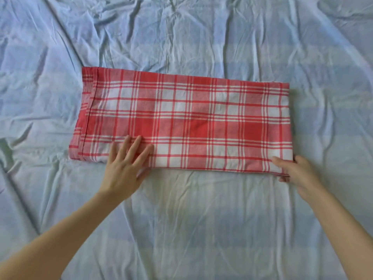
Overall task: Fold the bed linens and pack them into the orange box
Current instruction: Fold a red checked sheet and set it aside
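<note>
A red and white checked pillowcase lies folded into a long flat rectangle across the middle of the bed. My left hand rests flat on its near edge towards the left end, fingers straight and spread. My right hand grips the near right corner, thumb on top of the cloth and fingers curled under the edge. The orange box is out of view.
A wrinkled pale blue sheet with faint wide stripes covers the whole bed on every side of the pillowcase. Nothing else lies on it.
</note>
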